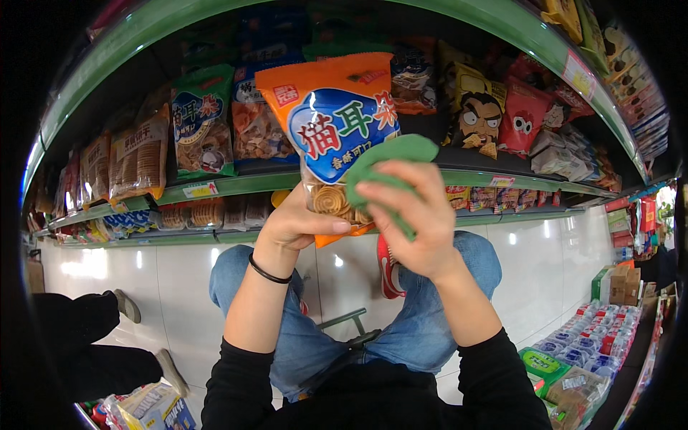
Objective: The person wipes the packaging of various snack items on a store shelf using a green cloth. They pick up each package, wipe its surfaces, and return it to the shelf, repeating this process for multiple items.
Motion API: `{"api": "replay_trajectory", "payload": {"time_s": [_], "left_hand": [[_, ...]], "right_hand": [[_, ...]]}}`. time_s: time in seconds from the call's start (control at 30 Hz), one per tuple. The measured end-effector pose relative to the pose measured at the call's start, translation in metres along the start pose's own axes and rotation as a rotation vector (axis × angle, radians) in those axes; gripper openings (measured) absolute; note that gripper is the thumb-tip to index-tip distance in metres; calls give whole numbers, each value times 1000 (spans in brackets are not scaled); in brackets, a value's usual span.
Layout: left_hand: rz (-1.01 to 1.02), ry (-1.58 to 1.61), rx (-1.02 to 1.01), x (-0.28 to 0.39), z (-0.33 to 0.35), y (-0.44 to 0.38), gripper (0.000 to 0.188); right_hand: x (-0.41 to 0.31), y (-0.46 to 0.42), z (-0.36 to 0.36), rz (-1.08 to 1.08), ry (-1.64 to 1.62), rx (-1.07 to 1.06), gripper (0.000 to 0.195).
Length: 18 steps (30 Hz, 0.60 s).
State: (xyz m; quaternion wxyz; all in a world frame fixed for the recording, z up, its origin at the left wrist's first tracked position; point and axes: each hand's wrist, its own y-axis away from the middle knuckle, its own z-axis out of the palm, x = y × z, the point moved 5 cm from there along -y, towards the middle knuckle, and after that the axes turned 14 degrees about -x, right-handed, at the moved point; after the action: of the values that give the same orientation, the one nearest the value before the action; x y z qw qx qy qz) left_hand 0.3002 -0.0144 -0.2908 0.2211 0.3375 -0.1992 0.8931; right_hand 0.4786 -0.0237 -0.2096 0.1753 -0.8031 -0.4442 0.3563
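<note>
My left hand (298,220) grips the lower part of an orange and blue snack bag (344,129), its thumb across the front. Spiral biscuits show through the clear lower window of the bag, which is held upright before the shelf. In my right hand (424,226) is a folded green cloth (389,156), pressed against or just in front of the bag's lower right. The cloth hides part of the window and print. Behind the bag, a green snack bag (203,123) and a blue snack bag (258,118) stand on the shelf (269,174).
Yellow (475,113) and red snack bags (522,115) sit right of the hands. A green shelf edge (344,5) arches overhead. Another person's legs (91,344) are at lower left. Packs of bottled drinks (586,338) line the lower right, beside the tiled floor (532,258).
</note>
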Motion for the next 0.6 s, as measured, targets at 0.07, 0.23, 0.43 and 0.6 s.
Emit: {"api": "replay_trajectory", "payload": {"time_s": [0.07,0.23,0.43,0.6], "left_hand": [[6,-4,-17,2,-1,2,102],[32,27,28,5,-12,10,106],[92,68,-115,2,-18,11,110],[60,-176,62,6,-27,-3,118]], "right_hand": [[12,2,-11,127,13,90,36],[57,20,-15,657,-602,89,21],[65,39,13,870,-1363,14,27],[78,39,25,859,-1491,0,33]]}}
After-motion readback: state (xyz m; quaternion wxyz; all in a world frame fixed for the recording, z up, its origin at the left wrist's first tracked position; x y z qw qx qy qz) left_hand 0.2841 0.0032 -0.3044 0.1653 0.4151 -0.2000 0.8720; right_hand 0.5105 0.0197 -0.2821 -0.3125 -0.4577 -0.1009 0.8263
